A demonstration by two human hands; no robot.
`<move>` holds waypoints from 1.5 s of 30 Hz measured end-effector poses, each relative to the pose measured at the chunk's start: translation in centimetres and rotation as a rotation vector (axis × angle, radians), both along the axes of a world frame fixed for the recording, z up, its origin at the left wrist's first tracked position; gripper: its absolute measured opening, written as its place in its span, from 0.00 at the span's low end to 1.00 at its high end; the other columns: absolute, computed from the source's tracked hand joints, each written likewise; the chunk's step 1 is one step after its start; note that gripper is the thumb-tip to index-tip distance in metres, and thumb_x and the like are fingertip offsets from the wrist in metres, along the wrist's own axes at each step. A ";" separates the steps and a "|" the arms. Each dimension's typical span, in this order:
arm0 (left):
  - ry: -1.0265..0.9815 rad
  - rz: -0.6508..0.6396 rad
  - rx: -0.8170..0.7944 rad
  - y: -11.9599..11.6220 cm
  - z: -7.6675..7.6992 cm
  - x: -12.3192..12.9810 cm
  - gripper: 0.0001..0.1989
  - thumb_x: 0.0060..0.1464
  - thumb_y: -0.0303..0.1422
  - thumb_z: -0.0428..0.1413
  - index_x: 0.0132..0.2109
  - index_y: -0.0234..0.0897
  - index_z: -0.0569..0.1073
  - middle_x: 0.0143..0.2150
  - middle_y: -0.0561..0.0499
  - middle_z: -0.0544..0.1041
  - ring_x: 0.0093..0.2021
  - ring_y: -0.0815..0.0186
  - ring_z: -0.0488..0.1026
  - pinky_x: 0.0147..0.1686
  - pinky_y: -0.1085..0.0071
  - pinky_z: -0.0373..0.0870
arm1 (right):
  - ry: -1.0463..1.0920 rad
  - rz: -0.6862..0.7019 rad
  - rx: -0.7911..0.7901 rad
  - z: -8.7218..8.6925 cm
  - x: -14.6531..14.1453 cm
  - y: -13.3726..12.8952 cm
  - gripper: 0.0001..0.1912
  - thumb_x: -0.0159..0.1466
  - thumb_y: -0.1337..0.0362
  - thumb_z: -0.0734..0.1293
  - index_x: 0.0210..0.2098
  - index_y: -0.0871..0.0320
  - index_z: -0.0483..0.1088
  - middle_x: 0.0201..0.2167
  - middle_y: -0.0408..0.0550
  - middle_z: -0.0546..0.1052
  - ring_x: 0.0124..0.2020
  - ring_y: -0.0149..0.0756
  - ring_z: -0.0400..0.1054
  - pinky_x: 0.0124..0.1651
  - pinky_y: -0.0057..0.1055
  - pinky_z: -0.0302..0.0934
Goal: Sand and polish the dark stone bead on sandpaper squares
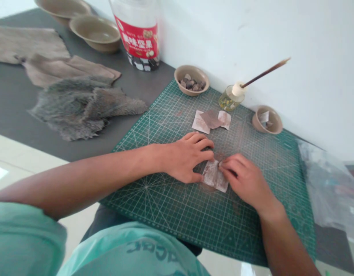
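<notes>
A pale, brown-stained scrap of paper or thin hide (214, 177) lies flat on the green cutting mat (211, 220), between my two hands. My left hand (185, 158) grips its left side, with the fingers curled over the top and the thumb below. My right hand (241, 179) pinches its upper right corner with the fingertips. Part of the scrap is hidden under those fingers. Just beyond my hands lie several similar pale and brownish scraps (211, 120).
Along the wall stand a bowl of small stones (191, 79), a glass jar with a brush (231, 98), and a bowl holding a pale scrap (267, 119). Grey fur pelts (85, 107), hide pieces (45, 53), bowls (95, 33), a labelled jar (136, 34) and a plastic bag (329, 188) lie around the mat.
</notes>
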State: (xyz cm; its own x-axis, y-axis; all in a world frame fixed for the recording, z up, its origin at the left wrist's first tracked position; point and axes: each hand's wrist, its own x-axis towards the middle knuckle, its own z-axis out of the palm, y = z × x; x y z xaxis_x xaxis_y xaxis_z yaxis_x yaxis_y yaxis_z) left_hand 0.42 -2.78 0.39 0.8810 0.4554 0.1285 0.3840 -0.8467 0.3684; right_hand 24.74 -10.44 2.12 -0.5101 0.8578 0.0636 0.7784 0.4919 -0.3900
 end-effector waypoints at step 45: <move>-0.003 -0.003 -0.025 -0.1 0.0 0.0 0.28 0.51 0.46 0.63 0.56 0.40 0.72 0.65 0.40 0.64 0.66 0.43 0.57 0.66 0.45 0.52 | 0.039 0.016 -0.040 0.0 0.0 0.4 0.05 0.70 0.67 0.65 0.38 0.56 0.74 0.40 0.49 0.77 0.41 0.39 0.72 0.46 0.37 0.65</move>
